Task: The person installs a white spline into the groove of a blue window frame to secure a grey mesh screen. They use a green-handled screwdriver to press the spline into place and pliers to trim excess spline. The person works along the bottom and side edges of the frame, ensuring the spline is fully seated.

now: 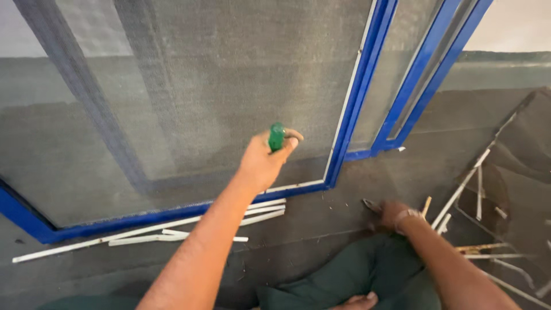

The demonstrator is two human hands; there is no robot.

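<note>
1. Blue frame point(350, 123) with grey mesh screen point(229, 74) fills the upper left. Its bottom rail runs from 9 o'clock toward centre, and the corner sits just right of centre.
2. A second blue frame point(422, 74) leans at 1 o'clock, beside the first, with a narrow gap between them.
3. Left hand point(265, 159) is at centre, over the mesh just above the bottom rail and inside the corner. Open mesh lies up and to the left of it; the rail and upright box it in below and to the right.
4. Left hand is clenched round a green tool handle point(277, 136). The handle is translucent green, cylindrical and roughly upright, with its top poking out above the fist. The tool tip is hidden by the hand.
5. Right hand point(395, 213) is at 4 o'clock, low on the dark floor point(321, 224) by the knee. Fingers curl around something dark and small at its left side; blurred, so I cannot tell the grip.
6. White strips point(172, 232) lie on the floor along the rail, 7 to 6 o'clock.
7. More thin strips point(476, 195) are scattered at 3 to 4 o'clock, just beside the right hand, so it is crowded there.
8. Green trouser leg point(356, 275) is at 6 o'clock.
</note>
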